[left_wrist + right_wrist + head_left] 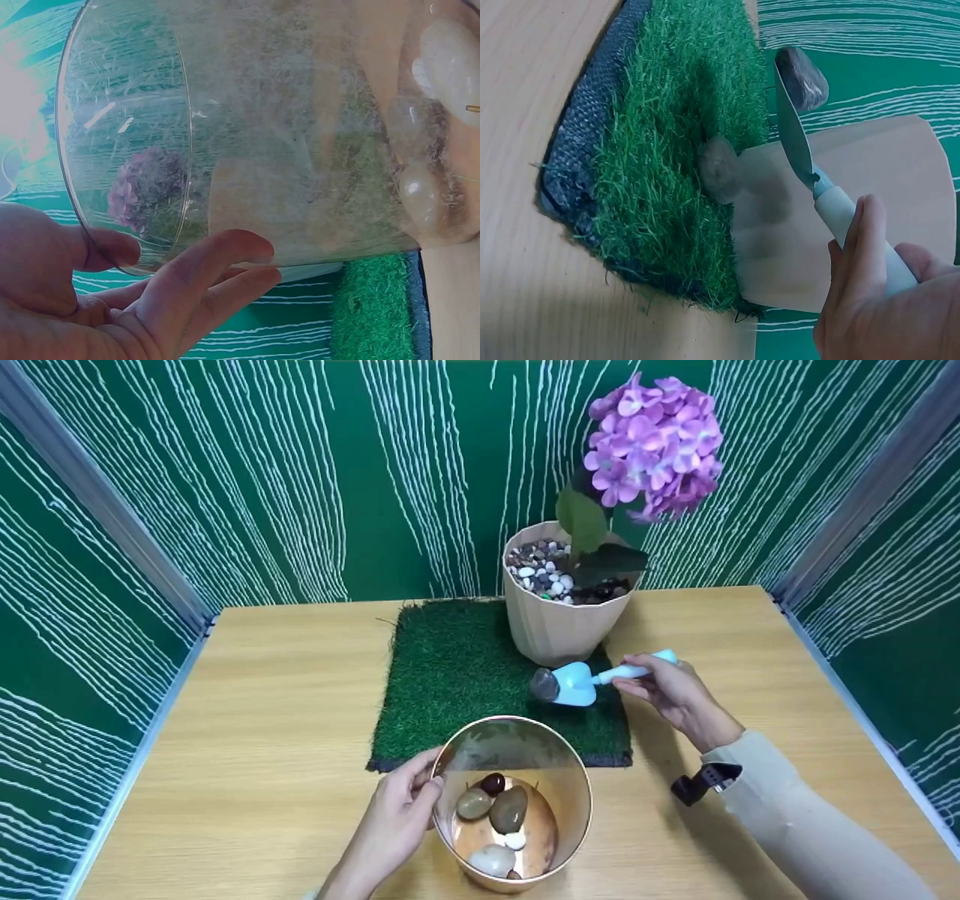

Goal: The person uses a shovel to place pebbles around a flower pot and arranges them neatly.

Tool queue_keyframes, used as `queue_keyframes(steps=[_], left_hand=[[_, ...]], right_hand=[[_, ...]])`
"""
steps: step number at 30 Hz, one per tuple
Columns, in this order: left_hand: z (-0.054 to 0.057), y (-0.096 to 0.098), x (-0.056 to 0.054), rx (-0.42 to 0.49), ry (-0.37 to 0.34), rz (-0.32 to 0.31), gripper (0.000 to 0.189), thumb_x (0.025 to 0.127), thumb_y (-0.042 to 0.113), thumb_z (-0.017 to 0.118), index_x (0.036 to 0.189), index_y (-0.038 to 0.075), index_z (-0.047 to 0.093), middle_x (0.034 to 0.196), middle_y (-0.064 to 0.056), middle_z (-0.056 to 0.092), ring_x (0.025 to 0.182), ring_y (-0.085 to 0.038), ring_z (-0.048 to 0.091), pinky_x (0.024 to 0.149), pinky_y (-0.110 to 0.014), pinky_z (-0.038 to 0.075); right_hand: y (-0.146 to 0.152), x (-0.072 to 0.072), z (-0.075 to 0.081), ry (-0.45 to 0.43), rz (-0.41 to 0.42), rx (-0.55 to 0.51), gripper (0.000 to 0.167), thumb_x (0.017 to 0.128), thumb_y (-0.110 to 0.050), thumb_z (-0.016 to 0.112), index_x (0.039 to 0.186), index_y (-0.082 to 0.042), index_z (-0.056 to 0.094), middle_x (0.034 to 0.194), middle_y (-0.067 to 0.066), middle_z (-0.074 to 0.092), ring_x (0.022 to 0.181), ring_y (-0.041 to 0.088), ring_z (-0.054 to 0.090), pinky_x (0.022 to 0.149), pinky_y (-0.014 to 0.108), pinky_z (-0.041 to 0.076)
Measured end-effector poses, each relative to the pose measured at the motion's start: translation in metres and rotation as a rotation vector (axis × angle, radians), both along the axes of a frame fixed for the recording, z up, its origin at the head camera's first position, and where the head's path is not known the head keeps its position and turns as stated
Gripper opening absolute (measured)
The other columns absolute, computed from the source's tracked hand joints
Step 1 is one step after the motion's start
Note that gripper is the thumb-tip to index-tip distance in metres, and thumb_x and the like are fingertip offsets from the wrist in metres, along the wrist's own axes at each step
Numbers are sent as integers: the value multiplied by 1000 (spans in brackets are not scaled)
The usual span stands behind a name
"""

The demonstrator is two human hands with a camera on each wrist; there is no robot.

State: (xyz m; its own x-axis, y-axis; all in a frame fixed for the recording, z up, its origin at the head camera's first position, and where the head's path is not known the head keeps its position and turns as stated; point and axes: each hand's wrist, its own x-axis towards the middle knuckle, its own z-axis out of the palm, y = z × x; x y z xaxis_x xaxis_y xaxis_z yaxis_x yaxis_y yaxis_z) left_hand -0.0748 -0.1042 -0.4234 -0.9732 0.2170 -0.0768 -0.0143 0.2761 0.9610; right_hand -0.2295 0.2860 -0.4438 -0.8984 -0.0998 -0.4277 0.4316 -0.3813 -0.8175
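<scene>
In the head view my right hand [679,697] grips the handle of a small light-blue trowel [575,685]. A dark grey stone [544,685] rests at the tip of its blade, held up above the turf mat; the right wrist view shows this stone [802,78] raised too. My left hand [397,810] holds a clear round container [577,810] at its left side, thumb at the rim and fingers along the outer wall. Inside lie several stones, among them a brown one [508,810], a whitish one [492,860] and a dark red one [493,784].
A beige flowerpot [559,630] with pebbles and a purple flower [652,446] stands on the green turf mat [442,682]. Another stone [720,169] lies on the mat beside the pot. Green walls [285,472] with white lines border the wooden table [262,750].
</scene>
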Motion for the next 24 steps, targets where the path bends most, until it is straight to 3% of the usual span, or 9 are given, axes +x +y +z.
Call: queue_keyframes(steps=[6,18,24], left_hand=[[-4,0,-1,41,19,-7,48,106,7,51,150,-11,49,110,-20,73,85,-24,68,66,-29,62],[-2,0,-1,-11,20,-13,47,106,8,51,150,-8,52,99,-15,72,74,-15,62,61,-24,57],[-2,-1,-1,-3,11,-9,48,106,9,51,151,-7,51,103,-15,73,72,-14,60,62,-28,58]], right_hand=[[-6,-1,0,-35,-40,-5,29,108,-7,56,89,-7,78,90,12,78,82,20,80,83,28,62],[-18,1,-4,-44,-85,53,17,104,-9,63,92,-6,75,89,11,79,81,18,80,81,25,61],[-26,0,-10,-13,-99,109,11,104,-9,62,110,1,64,86,10,78,79,17,79,81,24,62]])
